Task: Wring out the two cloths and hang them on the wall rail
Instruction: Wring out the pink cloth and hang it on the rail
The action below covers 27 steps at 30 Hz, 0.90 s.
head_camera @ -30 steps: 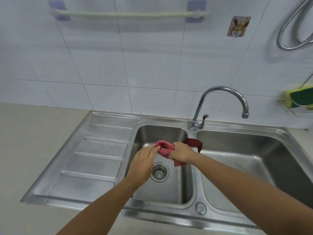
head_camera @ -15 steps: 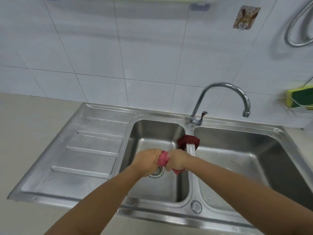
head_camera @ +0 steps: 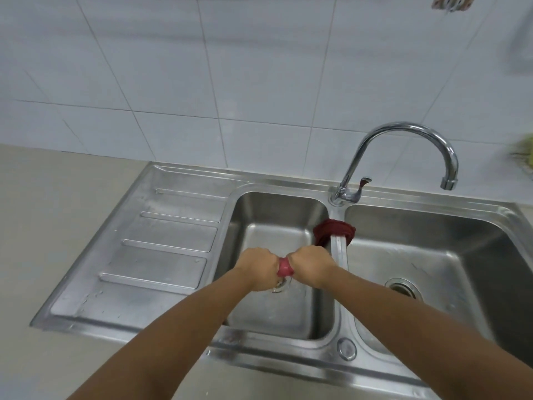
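Note:
A pink cloth (head_camera: pixel 285 267) is bunched tight between my two fists over the left sink basin, just above the drain. My left hand (head_camera: pixel 256 268) grips its left end and my right hand (head_camera: pixel 311 265) grips its right end; only a small wad shows between them. A dark red cloth (head_camera: pixel 334 230) lies draped over the divider between the two basins, behind my right hand and apart from it. The wall rail is out of view above the frame.
The steel double sink (head_camera: pixel 432 215) has a ribbed drainboard (head_camera: pixel 161 249) on its left. A curved chrome tap (head_camera: pixel 403 151) rises behind the divider, spout over the right basin. White tiled wall (head_camera: pixel 230 67) behind; beige counter (head_camera: pixel 43 226) to the left.
My left hand closed on the pink cloth and both fists drew together, squeezing it into a small wad lower over the drain. The view tilted down, so the wall rail left the frame.

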### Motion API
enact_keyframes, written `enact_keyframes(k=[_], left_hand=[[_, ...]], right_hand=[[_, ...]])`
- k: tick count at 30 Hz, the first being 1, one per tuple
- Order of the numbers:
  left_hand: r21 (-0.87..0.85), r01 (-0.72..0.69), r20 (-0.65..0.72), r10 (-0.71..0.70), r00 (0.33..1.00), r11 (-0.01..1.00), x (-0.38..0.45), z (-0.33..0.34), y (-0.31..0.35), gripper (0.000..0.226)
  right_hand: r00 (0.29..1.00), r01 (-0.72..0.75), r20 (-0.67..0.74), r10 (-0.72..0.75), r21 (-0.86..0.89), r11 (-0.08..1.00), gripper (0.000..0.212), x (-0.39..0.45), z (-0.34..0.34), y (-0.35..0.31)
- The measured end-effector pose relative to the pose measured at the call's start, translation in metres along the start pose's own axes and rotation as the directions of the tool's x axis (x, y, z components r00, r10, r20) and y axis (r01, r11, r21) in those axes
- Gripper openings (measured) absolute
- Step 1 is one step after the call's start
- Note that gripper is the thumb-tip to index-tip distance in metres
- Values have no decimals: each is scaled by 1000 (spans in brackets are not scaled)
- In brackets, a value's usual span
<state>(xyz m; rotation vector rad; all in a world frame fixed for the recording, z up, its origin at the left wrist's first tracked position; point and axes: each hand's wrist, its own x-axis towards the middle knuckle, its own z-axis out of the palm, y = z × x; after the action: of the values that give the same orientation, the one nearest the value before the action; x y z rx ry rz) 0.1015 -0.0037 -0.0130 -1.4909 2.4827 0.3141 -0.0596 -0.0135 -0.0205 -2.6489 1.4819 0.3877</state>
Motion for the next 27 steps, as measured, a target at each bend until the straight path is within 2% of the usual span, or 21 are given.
enact_keyframes(k=[4,7,11,13,15,16,18,19,22,25,27], left_hand=[[-28,-11,-27,10,1000,1000,4,3,-5,23],[-114,25,-92,-35,995,993,7,4,-10,22],[-304,90,-179,-150,972,948,7,5,-13,25],[-347,76,-335,-199,921,935,4,8,-12,35],[-272,55,-486,-187,854,961,-3,12,-11,41],[-221,44,-540,-160,827,974,-8,14,-11,44],[-111,7,-624,-75,778,994,-17,22,-13,59],[-52,-9,-648,-27,761,999,-20,25,-14,68],[-1,-42,-682,30,731,999,-23,24,-13,77],[-126,-190,-690,51,722,974,-19,11,-5,47],[-172,-274,-630,108,769,946,-18,2,-2,30]], right_hand=[[997,-9,-76,15,79,997,12,1,7,2],[986,-89,-119,118,226,970,19,0,7,5],[959,-262,27,282,459,849,12,-5,-4,8],[937,-339,150,315,600,725,10,-8,-15,9],[908,-412,285,306,735,538,4,-8,-29,8],[883,-467,381,275,775,425,10,-8,-37,9],[800,-599,589,119,766,234,20,-10,-52,11],[750,-653,661,26,734,187,21,-11,-59,12],[635,-723,746,-198,665,187,20,-13,-71,12],[571,-721,771,-282,635,277,29,-16,-73,6],[594,-693,770,-234,637,339,30,-19,-70,4]])
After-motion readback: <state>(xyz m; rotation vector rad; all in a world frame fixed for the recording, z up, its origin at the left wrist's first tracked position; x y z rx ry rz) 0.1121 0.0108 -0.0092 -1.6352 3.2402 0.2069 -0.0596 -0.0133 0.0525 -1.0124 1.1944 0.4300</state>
